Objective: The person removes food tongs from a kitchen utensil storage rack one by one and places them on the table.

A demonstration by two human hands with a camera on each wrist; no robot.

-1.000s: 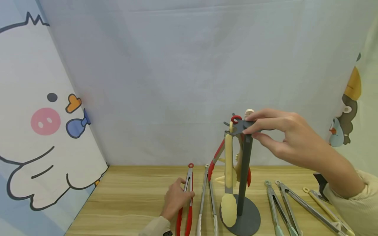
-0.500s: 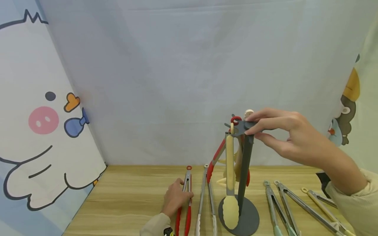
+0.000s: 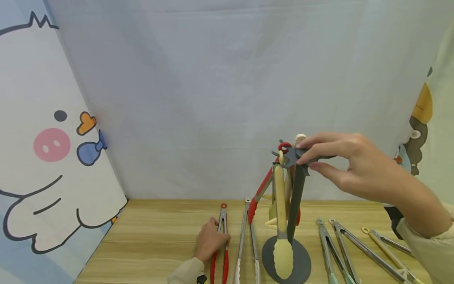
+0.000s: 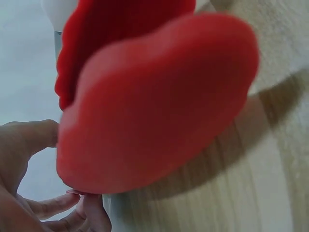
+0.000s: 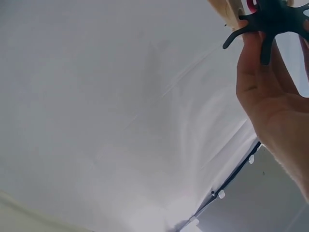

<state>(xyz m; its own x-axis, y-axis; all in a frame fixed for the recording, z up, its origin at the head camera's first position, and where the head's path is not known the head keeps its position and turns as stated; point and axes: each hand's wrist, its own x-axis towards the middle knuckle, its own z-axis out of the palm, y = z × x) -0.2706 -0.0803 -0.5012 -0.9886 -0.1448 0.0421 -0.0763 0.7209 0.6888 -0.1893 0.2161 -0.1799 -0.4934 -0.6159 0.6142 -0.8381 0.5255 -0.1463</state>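
Note:
On the table, my left hand (image 3: 210, 240) grips a pair of red-tipped tongs (image 3: 226, 266) by the sides. In the left wrist view, the scalloped red tong head (image 4: 154, 111) fills the middle, with my fingers at the left edge. My right hand (image 3: 358, 167) pinches the hooked top (image 5: 273, 21) of a dark grey utensil stand (image 3: 297, 197). Cream tongs (image 3: 283, 258) hang from a hook on its near side. Behind them hang red tongs (image 3: 263, 187). Other cream utensils at the back of the stand are partly hidden.
White-tipped tongs (image 3: 255, 240) lie between the left hand and the round stand base (image 3: 302, 266). Right of the base lie mint-tipped tongs (image 3: 326, 244), another metal pair (image 3: 367, 246) and cream-handled tongs (image 3: 390, 252). A pale curtain (image 3: 213, 98) closes off the back.
The hooked top has turned slightly under my right fingers, and the hanging cream tongs have swung to the right. My left hand and its red tongs have slid a little toward me and left.

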